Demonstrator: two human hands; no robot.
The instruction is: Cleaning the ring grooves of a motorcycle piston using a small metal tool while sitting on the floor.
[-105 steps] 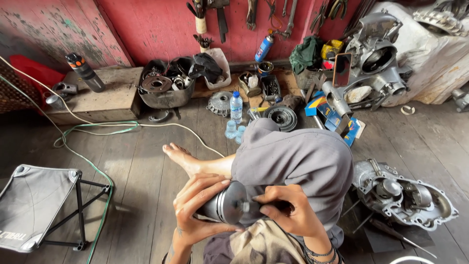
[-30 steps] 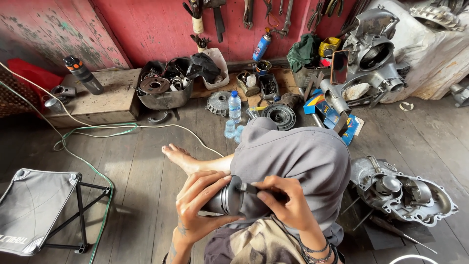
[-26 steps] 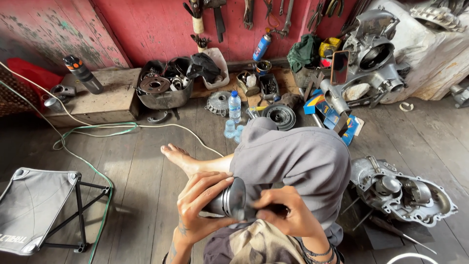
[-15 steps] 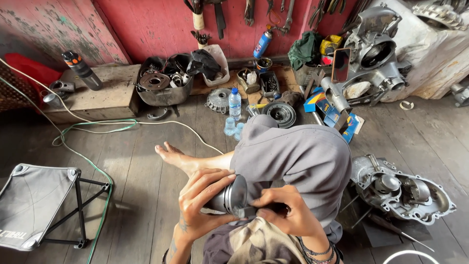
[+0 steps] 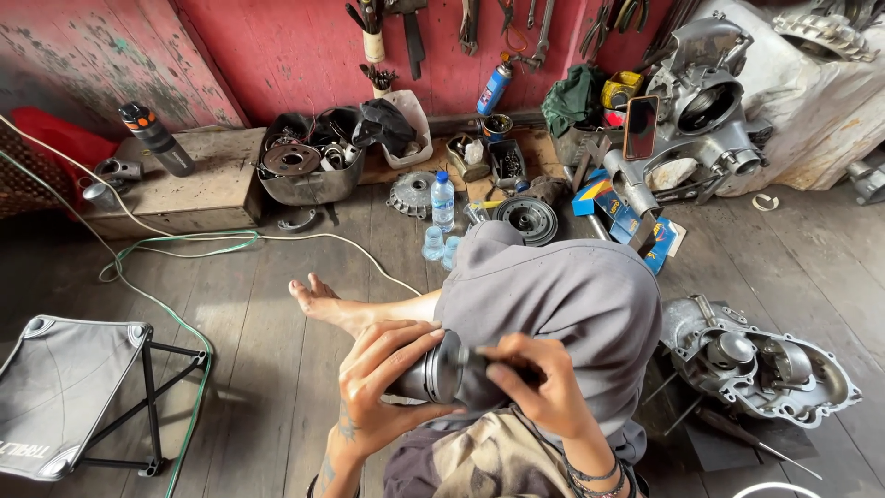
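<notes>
While the person sits on the plank floor [image 5: 277, 304], here is how it stands:

Left hand: the left hand [image 5: 383, 383] is wrapped round a short round metal cylinder [image 5: 433, 371], fingers [image 5: 392, 343] curled over the top of it and thumb underneath, so it is gripped, not loose.

Right hand: the right hand [image 5: 535, 387] is bunched at the cylinder's open end, fingers pressed together and pinching a dark slim tool [image 5: 484, 355] against it; what kind of tool, I cannot tell.

Cylinder: held up off the floor, over the lap, just in front of the raised knee in grey trousers [image 5: 553, 295].

Foot: a bare foot [image 5: 318, 300] lies on the floor, to the left of the knee.

Right side of the floor: a grey engine casing [image 5: 765, 364] lies open, near the knee.

Far edge of the floor, by the red wall [image 5: 286, 55]: a metal tub of parts [image 5: 304, 166], a clear water bottle [image 5: 443, 198], a round ribbed disc [image 5: 525, 219], a blue spray can [image 5: 495, 88] and a large engine block [image 5: 701, 120].

Left far corner: a low wooden box [image 5: 184, 184] with a dark flask [image 5: 157, 138] on top.

Left near corner: a folding stool [image 5: 64, 387] with a grey seat; a green cable [image 5: 184, 277] and a white cable [image 5: 138, 226] trail across the floor between it and the box.
</notes>
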